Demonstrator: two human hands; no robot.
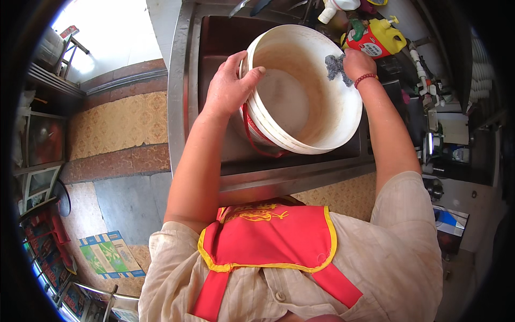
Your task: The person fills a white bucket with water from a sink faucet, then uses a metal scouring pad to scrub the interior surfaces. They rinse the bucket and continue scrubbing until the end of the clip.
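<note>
A white plastic bucket point(285, 100) stands tilted in a stainless-steel sink point(217, 48), its mouth facing me. Brownish staining covers much of its inner wall. My left hand point(233, 84) grips the left rim, thumb over the edge and fingers on the outside. A red handle point(251, 141) hangs down the bucket's near side. Over the right rim, my right hand point(360, 65) is closed on a grey steel-wool scourer point(337, 69), which lies against the upper inner wall. A beaded bracelet circles that wrist.
Behind my right hand stands a yellow pump jug point(376, 40) with a red label, beside a white bottle point(338, 7). Knives point(241, 6) lie at the sink's back edge. White pipes point(420, 68) run along the right. Flattened cardboard point(110, 255) lies on the floor at left.
</note>
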